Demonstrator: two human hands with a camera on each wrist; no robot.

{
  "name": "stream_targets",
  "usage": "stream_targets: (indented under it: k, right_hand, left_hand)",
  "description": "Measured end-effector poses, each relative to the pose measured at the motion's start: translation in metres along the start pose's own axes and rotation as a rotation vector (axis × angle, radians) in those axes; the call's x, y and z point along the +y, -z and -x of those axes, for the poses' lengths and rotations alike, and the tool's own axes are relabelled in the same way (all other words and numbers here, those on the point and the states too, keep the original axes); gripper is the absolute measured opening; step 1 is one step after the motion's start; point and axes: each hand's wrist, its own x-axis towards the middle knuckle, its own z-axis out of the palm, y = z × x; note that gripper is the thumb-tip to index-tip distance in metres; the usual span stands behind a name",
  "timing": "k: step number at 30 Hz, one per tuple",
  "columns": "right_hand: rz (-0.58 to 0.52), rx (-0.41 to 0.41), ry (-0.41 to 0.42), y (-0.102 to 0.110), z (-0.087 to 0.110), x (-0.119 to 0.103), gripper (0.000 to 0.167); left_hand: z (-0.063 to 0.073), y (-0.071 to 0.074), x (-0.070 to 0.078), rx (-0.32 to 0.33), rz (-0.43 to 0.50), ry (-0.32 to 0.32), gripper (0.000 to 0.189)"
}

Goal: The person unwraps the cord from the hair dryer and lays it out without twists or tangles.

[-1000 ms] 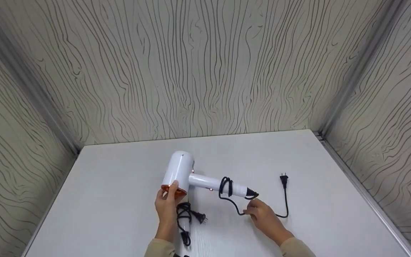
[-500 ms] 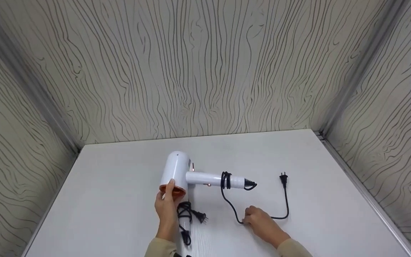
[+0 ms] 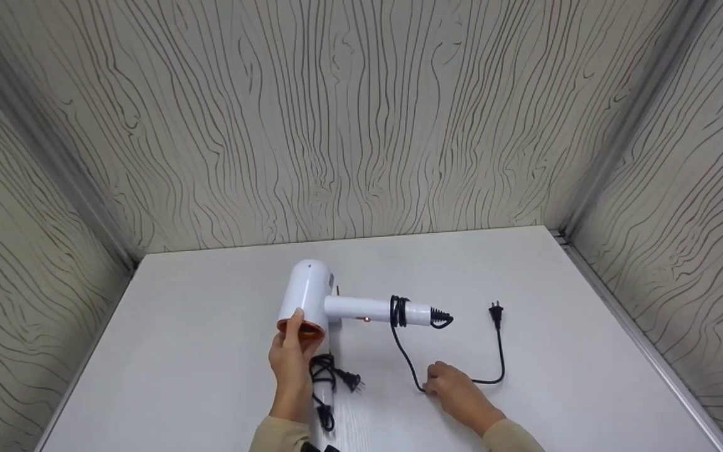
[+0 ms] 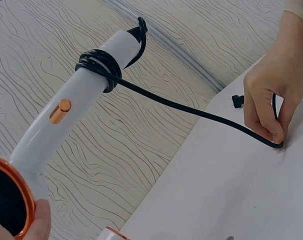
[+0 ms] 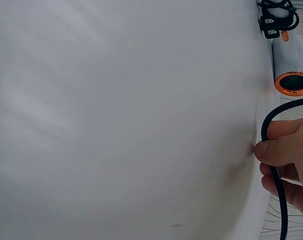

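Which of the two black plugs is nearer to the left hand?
The plug by the bundled cord; the other plug is past the right hand.

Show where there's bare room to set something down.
Bare: the tabletop from its left edge to the left hand, and from the rightmost plug to the right edge. Crowded: the middle, around the hair dryer, second dryer, black cord and right hand.

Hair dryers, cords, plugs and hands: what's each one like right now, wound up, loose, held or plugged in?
Held hair dryer: gripped at its orange-rimmed end.
Its cord: partly wound round that dryer, the rest unwound.
Its plug: not plugged in, prongs bare.
Other hair dryer: lying on the table.
Other cord: bundled round its dryer.
Other plug: not plugged in.
Left hand: gripping the held hair dryer.
Right hand: pinching that dryer's cord.
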Motion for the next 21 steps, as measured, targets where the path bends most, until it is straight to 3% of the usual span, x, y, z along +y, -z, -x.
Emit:
stream_targets:
  k: [10, 17, 21]
  right_hand:
    - [0.071, 0.130, 0.001, -0.006, 0.010, 0.010, 0.008]
    - [0.075, 0.309, 0.010, -0.003, 0.017, 0.015, 0.018]
    - [0.078, 0.353, -0.036, 0.001, 0.021, 0.018, 0.019]
  left_hand:
    - [0.004, -0.005, 0.000, 0.019, -0.009, -0.090, 0.064]
    - [0.004, -0.003, 0.000, 0.016, -0.037, -0.089, 0.064]
    - [0.004, -0.004, 0.002, 0.015, -0.029, -0.086, 0.065]
